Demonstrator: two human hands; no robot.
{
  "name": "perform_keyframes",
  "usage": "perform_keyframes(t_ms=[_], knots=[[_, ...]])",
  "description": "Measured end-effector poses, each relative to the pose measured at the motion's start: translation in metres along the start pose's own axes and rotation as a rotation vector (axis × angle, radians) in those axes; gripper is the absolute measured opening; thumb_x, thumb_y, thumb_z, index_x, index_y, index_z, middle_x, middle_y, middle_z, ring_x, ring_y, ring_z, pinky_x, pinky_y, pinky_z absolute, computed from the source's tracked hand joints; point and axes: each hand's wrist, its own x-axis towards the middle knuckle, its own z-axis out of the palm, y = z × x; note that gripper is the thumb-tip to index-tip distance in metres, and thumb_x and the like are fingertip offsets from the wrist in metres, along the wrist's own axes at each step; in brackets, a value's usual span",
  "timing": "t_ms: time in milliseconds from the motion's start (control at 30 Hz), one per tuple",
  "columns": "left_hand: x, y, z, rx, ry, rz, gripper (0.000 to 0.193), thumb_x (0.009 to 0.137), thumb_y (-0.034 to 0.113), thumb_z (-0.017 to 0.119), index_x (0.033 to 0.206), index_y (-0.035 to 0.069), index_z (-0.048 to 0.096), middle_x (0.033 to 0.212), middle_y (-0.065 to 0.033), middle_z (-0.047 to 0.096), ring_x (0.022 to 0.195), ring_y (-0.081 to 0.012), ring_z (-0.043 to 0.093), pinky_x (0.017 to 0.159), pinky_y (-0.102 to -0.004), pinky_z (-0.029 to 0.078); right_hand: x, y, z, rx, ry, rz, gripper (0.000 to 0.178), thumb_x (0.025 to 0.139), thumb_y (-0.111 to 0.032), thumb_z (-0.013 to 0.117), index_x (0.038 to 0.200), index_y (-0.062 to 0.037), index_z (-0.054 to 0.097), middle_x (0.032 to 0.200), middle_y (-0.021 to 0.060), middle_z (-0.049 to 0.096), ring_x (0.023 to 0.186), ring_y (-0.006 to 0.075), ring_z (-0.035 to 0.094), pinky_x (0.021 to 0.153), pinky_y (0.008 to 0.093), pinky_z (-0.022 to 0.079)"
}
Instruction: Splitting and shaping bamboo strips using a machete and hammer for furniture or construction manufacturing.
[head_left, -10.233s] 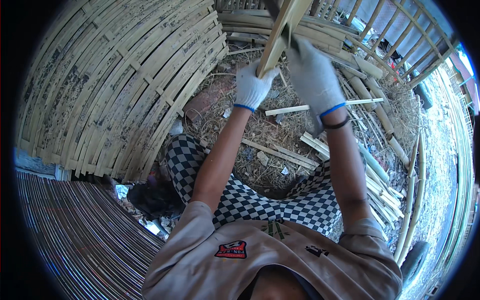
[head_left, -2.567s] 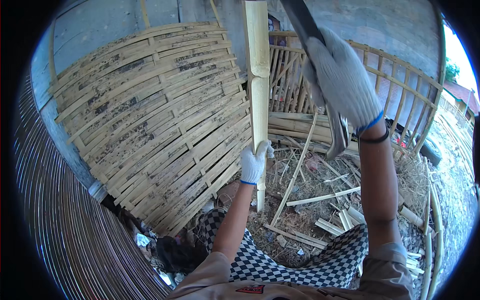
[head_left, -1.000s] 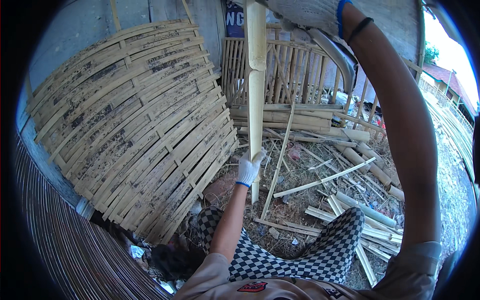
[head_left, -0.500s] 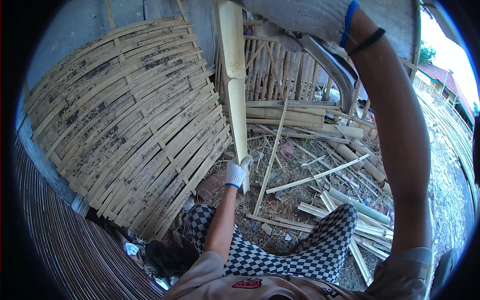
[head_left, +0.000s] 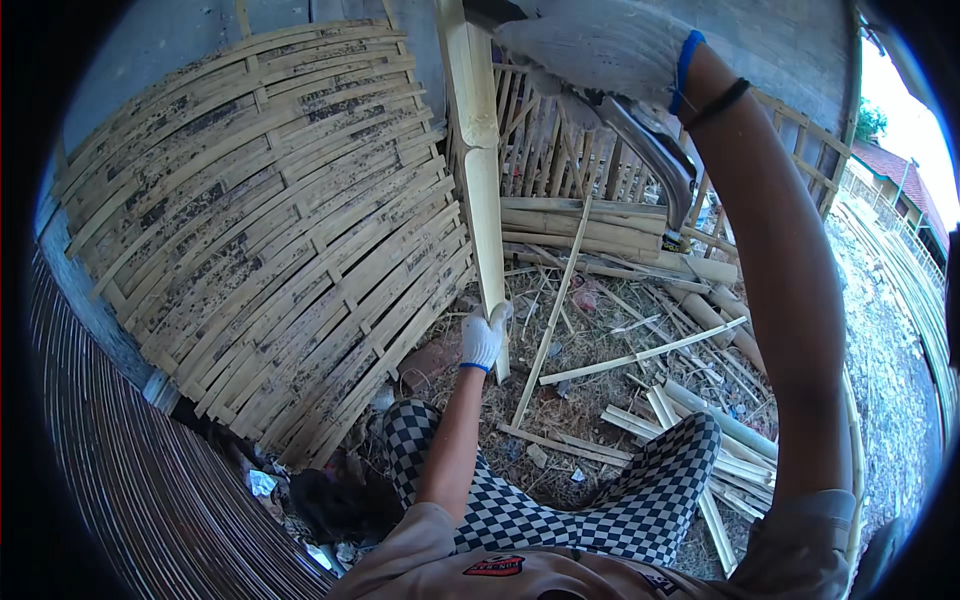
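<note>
A long split bamboo strip [head_left: 487, 220] stands almost upright in front of me, its hollow side showing a node. My left hand [head_left: 484, 338], in a white knit glove with a blue cuff, is closed round its lower end. High at the top, my gloved right hand [head_left: 600, 42] is closed round a machete-like tool. The tool's curved, shiny handle [head_left: 650, 145] sticks out below the fist. Its dark blade [head_left: 492, 11] reaches the bamboo near the upper edge; the picture cuts off the strip's top.
A woven bamboo panel [head_left: 270, 220] leans at the left. Bamboo poles [head_left: 610, 235] lie ahead before a slatted bamboo fence [head_left: 560, 150]. Split strips [head_left: 740, 465] and debris litter the ground by my right knee. Thin rods [head_left: 130, 440] fill the lower left.
The view has shifted slightly, so most of the scene sits a little to the right. My right hand and the tool are slightly lower, with more of the dark blade showing at the bamboo.
</note>
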Motion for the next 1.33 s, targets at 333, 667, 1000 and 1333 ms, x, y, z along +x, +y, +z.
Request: perform_keyframes(t_ms=[333, 667, 1000, 1333], knots=[[-0.003, 0.030, -0.025, 0.227, 0.011, 0.070, 0.038, 0.091, 0.034, 0.074, 0.112, 0.002, 0.070, 0.083, -0.0124, 0.072, 0.070, -0.0231, 0.068, 0.065, -0.0362, 0.055, 0.017, 0.016, 0.054, -0.705, -0.178, -0.347, 0.041, 0.102, -0.028, 0.048, 0.084, 0.0031, 0.068, 0.073, 0.0155, 0.070, 0.069, 0.0277, 0.070, 0.063, 0.0388, 0.056], [0.023, 0.000, 0.020, -0.360, 0.106, -0.006, 0.027, 0.100, 0.026, 0.065, 0.098, -0.001, 0.070, 0.081, -0.0059, 0.071, 0.072, -0.0144, 0.065, 0.066, -0.0302, 0.050, -0.007, 0.011, 0.037, 0.375, -0.135, 0.113, 0.045, 0.102, -0.035, 0.051, 0.083, 0.0026, 0.068, 0.068, 0.0138, 0.066, 0.066, 0.0244, 0.066, 0.063, 0.0391, 0.052], [0.014, 0.047, 0.022, -0.271, 0.188, 0.025, 0.024, 0.099, 0.021, 0.065, 0.092, -0.002, 0.068, 0.071, -0.0044, 0.065, 0.064, -0.0119, 0.059, 0.062, -0.0285, 0.049, 0.007, 0.038, 0.049, -0.226, 0.178, -0.048, 0.033, 0.104, -0.026, 0.050, 0.103, 0.0022, 0.067, 0.072, 0.0161, 0.066, 0.067, 0.0293, 0.069, 0.058, 0.0401, 0.055], [0.045, 0.015, 0.000, -0.092, 0.215, 0.394, 0.054, 0.083, 0.039, 0.083, 0.119, 0.002, 0.066, 0.106, -0.0153, 0.075, 0.094, -0.0256, 0.072, 0.087, -0.0328, 0.056, -0.032, -0.028, 0.031, -0.054, 0.202, 0.185, 0.030, 0.107, -0.026, 0.046, 0.118, -0.0031, 0.062, 0.098, 0.0132, 0.073, 0.090, 0.0208, 0.073, 0.080, 0.0336, 0.060]])
